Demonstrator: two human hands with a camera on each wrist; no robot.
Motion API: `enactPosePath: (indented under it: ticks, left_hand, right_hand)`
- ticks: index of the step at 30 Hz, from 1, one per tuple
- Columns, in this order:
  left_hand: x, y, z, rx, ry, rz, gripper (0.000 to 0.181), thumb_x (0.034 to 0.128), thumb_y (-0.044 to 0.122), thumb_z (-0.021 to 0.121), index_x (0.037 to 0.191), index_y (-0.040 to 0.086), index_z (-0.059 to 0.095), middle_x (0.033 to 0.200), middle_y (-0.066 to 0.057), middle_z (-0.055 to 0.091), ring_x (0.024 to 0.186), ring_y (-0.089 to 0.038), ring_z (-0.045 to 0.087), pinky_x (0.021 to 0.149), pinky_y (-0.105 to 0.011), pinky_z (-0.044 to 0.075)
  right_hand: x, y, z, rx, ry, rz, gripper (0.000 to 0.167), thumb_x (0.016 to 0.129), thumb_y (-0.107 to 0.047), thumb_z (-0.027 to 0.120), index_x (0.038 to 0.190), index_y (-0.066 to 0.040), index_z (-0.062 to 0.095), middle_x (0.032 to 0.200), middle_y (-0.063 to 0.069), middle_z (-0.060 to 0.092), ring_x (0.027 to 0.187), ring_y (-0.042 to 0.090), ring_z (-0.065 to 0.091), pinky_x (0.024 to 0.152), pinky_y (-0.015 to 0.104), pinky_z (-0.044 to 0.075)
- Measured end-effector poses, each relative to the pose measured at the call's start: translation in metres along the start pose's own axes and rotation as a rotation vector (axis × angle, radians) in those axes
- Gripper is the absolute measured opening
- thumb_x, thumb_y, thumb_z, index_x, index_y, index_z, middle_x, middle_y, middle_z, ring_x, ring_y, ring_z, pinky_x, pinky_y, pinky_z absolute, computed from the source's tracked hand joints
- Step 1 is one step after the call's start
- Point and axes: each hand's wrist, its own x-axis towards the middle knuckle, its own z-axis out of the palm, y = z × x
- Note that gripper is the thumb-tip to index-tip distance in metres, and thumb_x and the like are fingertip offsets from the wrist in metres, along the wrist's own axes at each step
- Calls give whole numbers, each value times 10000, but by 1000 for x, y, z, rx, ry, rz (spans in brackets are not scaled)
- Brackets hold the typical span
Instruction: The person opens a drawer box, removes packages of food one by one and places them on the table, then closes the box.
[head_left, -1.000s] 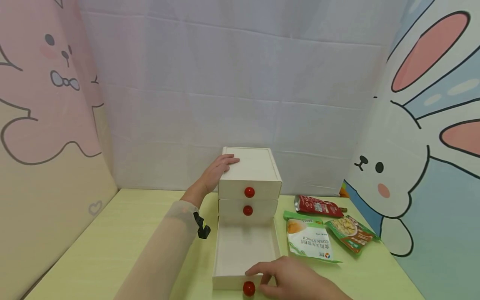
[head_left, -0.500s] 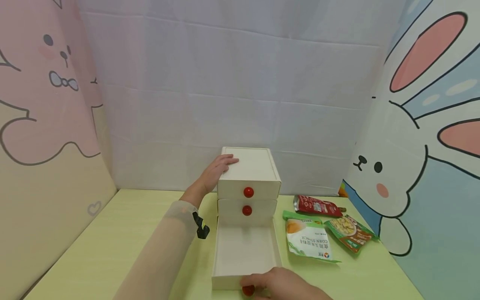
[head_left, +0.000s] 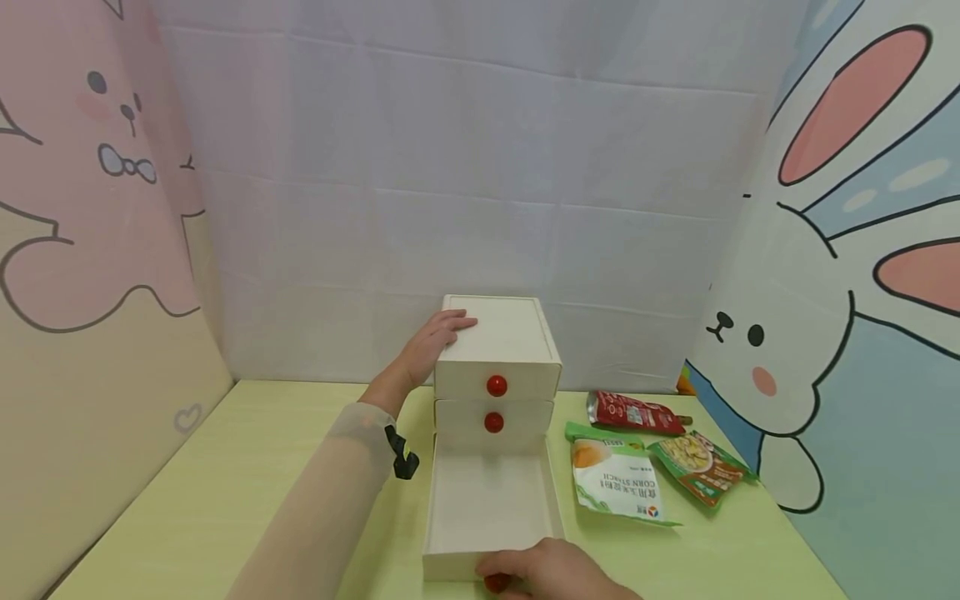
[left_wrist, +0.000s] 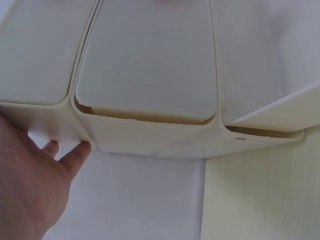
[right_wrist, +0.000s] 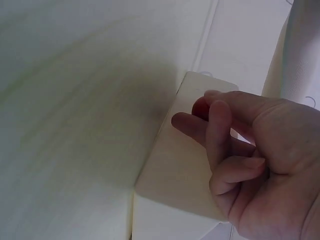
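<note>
A small white cabinet [head_left: 510,329] with three stacked drawers stands at the middle of the table. Its bottom drawer [head_left: 453,567] is pulled far out, and nothing lies inside the part I see. My right hand [head_left: 558,571] pinches that drawer's red knob [head_left: 495,582]; in the right wrist view the thumb and fingers surround the red knob [right_wrist: 200,108]. My left hand [head_left: 427,346] rests on the cabinet's top left edge with fingers extended. The left wrist view shows the left hand [left_wrist: 35,185] touching the cabinet's side [left_wrist: 145,137]. Both upper drawers look closed, each with a red knob.
Right of the cabinet lie a white and green corn starch bag [head_left: 617,475], a green and brown food packet [head_left: 701,468] and a red pouch [head_left: 636,412]. White cloth [head_left: 360,208] hangs behind, with cartoon-printed panels at both sides.
My right hand has moved slightly left and down onto the bottom drawer's knob and now pinches it. The left hand and the drawer look unmoved.
</note>
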Motion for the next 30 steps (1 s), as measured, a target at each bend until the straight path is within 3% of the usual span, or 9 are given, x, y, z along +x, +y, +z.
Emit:
enactPosePath:
  ticks: [17,30]
  left_hand:
    - [-1,2,1,-5,-3,5,581,1106,217,314,1629,105,539,1815,-84,292,1713,-379,167,1357,-681,135]
    - [0,1,1,-5,6,-7,577,1109,232,319,1627,125,548,1813,-58,301,1715,-360,172,1359,-676,138]
  right_hand:
    - [1,0,2,-40,55,-37,248,1066,-260,732,1310,-262,776,1058,-234,758,844,-123,584,800,156,549]
    - [1,5,1,-27,29,-22,253,1061,-253,740,1310,-239,784,1019,-247,737,834,-120,585,792,146,542]
